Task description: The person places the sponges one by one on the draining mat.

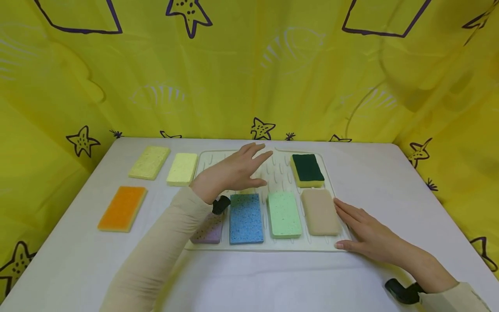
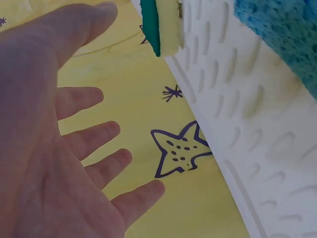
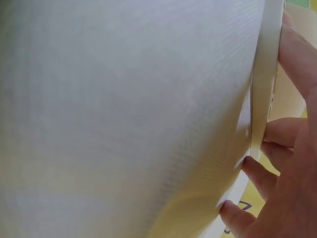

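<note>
A white ridged mat lies on the table with sponges on it. Over its back half hovers my left hand, fingers spread and holding nothing; the left wrist view shows the bare palm. My right hand rests at the mat's right edge, fingers extended beside the beige sponge. In the right wrist view its fingertips touch along that edge. Left of the beige sponge lie a mint green sponge, a blue sponge and a purple sponge, the last partly hidden by my left wrist.
A sponge with a dark green scouring side lies at the mat's back right. Off the mat to the left are an orange sponge and two pale yellow sponges, one larger, one smaller. A yellow patterned curtain surrounds the table.
</note>
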Available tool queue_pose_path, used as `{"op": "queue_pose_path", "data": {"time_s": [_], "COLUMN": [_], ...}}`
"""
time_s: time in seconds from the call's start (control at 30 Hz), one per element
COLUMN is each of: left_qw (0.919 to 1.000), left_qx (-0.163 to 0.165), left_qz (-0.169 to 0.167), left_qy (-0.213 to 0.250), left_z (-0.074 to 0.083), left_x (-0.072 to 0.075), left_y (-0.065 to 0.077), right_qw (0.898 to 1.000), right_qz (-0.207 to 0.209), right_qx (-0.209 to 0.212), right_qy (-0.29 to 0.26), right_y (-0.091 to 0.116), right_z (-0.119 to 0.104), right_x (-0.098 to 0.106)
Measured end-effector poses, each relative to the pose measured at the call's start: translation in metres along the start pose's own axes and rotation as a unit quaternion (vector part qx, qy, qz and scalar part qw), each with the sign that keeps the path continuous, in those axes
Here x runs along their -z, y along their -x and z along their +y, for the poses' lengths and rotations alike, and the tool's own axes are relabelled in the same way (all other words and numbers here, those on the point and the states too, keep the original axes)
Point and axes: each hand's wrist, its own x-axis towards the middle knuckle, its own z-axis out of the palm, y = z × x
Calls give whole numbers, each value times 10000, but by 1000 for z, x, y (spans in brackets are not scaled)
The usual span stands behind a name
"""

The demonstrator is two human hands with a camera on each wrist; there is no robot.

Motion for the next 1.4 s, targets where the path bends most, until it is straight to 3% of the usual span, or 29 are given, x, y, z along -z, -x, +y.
{"op": "queue_pose_path", "data": {"time_s": [0.3, 0.57, 0.87, 1.0, 1.4], "left_qw": [9998, 9992, 9986, 9982, 9962], "left_qx": [-2, 240, 140, 146, 723], "left_qz": [210, 259, 491, 544, 459], "left_qy": [36, 193, -105, -218, -128], "left_z": [-14, -29, -42, -46, -65], "left_x": [-4, -6, -12, -13, -17], "left_y": [18, 31, 42, 45, 62], "right_qw": [9994, 9999, 9990, 9997, 9999], "right_qz": [-202, -77, -257, -148, -75], "right_qx": [-210, -54, -255, -135, -70], "right_qy": [-211, -84, -272, -137, -94], "right_y": [0, 0, 0, 0, 1], "right_z": [-1, 0, -1, -1, -1], "right_x": [1, 1, 3, 2, 2]}}
